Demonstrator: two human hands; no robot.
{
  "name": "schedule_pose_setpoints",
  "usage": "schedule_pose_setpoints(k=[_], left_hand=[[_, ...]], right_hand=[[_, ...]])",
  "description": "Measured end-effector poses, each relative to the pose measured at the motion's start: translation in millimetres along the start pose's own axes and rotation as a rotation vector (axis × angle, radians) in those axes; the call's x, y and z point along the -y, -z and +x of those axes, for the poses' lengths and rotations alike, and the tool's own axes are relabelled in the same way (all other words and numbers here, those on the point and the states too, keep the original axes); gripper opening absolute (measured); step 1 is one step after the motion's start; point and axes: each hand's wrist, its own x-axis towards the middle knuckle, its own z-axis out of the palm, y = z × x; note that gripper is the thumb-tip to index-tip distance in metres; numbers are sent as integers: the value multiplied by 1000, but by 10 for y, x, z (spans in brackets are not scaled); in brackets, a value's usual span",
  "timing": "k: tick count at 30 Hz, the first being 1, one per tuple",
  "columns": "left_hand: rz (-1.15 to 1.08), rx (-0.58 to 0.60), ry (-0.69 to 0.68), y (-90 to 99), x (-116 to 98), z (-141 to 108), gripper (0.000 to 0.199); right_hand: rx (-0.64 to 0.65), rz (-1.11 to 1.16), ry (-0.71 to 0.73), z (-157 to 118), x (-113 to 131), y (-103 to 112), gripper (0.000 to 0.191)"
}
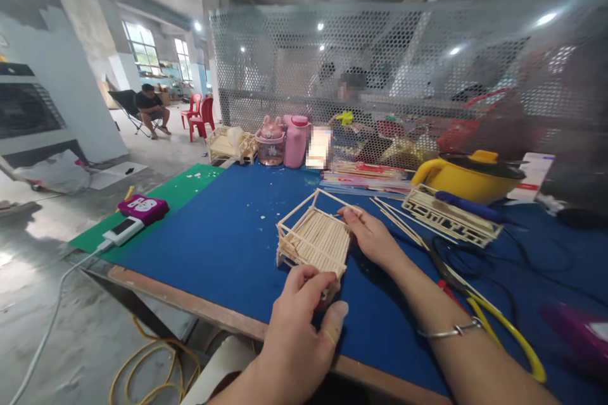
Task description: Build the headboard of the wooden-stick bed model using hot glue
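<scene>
A small model built of wooden sticks (pixel 323 234), with a slatted floor and an open frame of thin rails, is held tilted just above the blue table mat (pixel 204 228). My left hand (pixel 304 319) grips its near corner, fingers over the edge and thumb apart below. With thumb and fingers pinched together, my right hand (pixel 373 234) holds the frame at its far right corner. The fingertips partly cover the contact there. Right of my right hand lie loose sticks (pixel 399 223) and yellow-handled pliers (pixel 515 335), partly behind my forearm.
A second stick structure (pixel 451 218) carries a blue-handled tool (pixel 468 205), beside a yellow pot (pixel 451 178). Stick packs (pixel 365 176), a pink bottle (pixel 297 142) and a glowing phone (pixel 318 147) line the back. People sit beyond the perforated screen (pixel 285 69) and at left.
</scene>
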Motion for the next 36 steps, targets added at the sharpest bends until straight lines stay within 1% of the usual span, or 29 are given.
schedule_pose_setpoints(k=[3,5,7,9,10,11,12,13,14,16,17,18,19,20,21,23,25,27,29,32,36], left_hand=[[-6,60,-12,46,-9,-16,31],[-2,65,-7,75,-11,-12,33],[23,80,-9,93,-21,-9,37],[75,122,-17,117,-33,-13,40],[102,136,-25,142,-34,-13,36],[126,126,-39,182,-31,-6,29],[150,86,-57,243,-23,10,22],[179,19,-81,325,-11,42,15],[220,-76,-109,428,3,94,13],[379,-215,-187,678,17,264,19],[490,-206,-254,808,12,379,30],[597,-116,-331,928,-6,509,41],[682,1,-403,1031,-35,646,49],[754,138,-436,1111,-75,784,52],[810,262,-438,1165,-120,916,48],[893,455,-415,1207,-211,1139,38],[935,589,-376,1189,-277,1291,36],[950,672,-351,1152,-308,1376,37],[953,719,-347,1120,-317,1413,34],[968,745,-355,1086,-331,1423,27],[995,768,-332,1056,-361,1422,24]], right_hand=[[-6,-2,8,29,-43,-33,46],[-27,1,19,60,-50,-40,45],[-53,10,22,99,-59,-48,44],[-57,26,14,139,-82,-61,43],[-48,38,7,155,-99,-66,43],[-36,52,-1,165,-116,-65,42],[-25,68,-9,170,-130,-57,41],[-25,83,-16,169,-138,-42,39],[-42,98,-18,163,-137,-18,39],[-129,120,-6,139,-104,38,45],[-189,128,7,124,-73,64,49],[-251,134,27,108,-35,82,51],[-310,136,52,92,6,89,51],[-354,135,82,77,47,85,49],[-383,126,112,62,83,70,48],[-394,89,159,36,132,16,46],[-364,48,172,15,144,-44,48],[-331,25,171,1,131,-89,50],[-311,20,174,-6,113,-110,50],[-305,9,185,-7,97,-112,49],[-305,12,183,-1,92,-106,48]])
